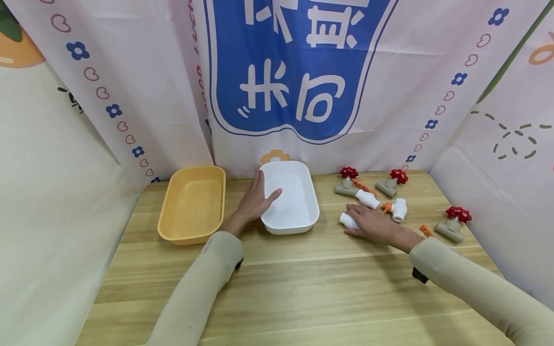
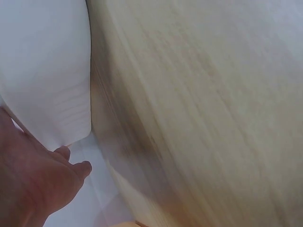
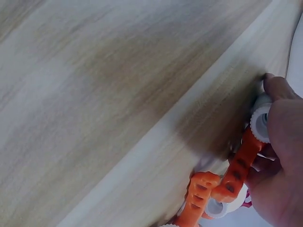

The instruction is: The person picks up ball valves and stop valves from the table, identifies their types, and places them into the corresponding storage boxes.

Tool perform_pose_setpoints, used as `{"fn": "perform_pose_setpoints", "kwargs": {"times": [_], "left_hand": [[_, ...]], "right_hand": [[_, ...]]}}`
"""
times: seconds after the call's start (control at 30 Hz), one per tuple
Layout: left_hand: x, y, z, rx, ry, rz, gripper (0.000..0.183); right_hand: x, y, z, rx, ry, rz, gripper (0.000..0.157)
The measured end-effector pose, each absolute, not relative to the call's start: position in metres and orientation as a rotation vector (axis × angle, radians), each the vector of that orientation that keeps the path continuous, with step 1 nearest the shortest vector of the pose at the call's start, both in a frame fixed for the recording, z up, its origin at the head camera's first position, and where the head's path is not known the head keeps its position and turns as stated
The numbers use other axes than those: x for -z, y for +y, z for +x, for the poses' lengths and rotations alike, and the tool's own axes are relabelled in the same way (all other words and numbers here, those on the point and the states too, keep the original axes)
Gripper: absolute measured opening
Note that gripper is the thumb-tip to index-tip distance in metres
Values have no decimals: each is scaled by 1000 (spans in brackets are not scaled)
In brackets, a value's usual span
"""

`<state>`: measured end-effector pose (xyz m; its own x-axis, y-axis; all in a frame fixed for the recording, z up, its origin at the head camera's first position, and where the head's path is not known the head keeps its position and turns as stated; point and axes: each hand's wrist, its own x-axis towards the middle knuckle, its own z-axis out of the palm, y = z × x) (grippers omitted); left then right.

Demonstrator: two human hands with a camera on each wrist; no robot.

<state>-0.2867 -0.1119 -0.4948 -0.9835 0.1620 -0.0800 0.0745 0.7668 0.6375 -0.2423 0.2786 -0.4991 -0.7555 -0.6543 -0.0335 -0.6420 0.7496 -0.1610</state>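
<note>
My left hand (image 1: 255,199) rests at the left rim of a white plastic basin (image 1: 289,192), its fingers straight along the outer wall and the thumb stretched over the inside. In the left wrist view, two fingertips (image 2: 84,168) show past the basin's end. Over on the right, my right hand (image 1: 371,225) grips a white ball valve (image 1: 347,221) between thumb and fingers, low over the tabletop. Its orange lever handle (image 3: 241,165) sticks out beneath the hand in the right wrist view, while the palm hides part of the body.
A yellow basin (image 1: 192,206) stands at left. Around my right hand lie other white ball valves (image 1: 399,210) and three grey valves (image 1: 450,230) with red handwheels. An orange handle (image 1: 426,230) lies beside my right forearm. Printed cloth (image 1: 368,149) hangs behind the wooden table (image 1: 277,288).
</note>
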Motion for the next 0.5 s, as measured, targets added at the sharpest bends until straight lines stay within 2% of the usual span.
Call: {"fn": "perform_pose_setpoints", "kwargs": {"times": [0.33,0.5], "left_hand": [[492,-112,-285,-1036,2821,191,104],[493,-112,-285,-1045,2820,175,104]], "right_hand": [[499,276,-243,227,2900,-1122,63],[499,274,-246,260,2918,-1127,52]]}}
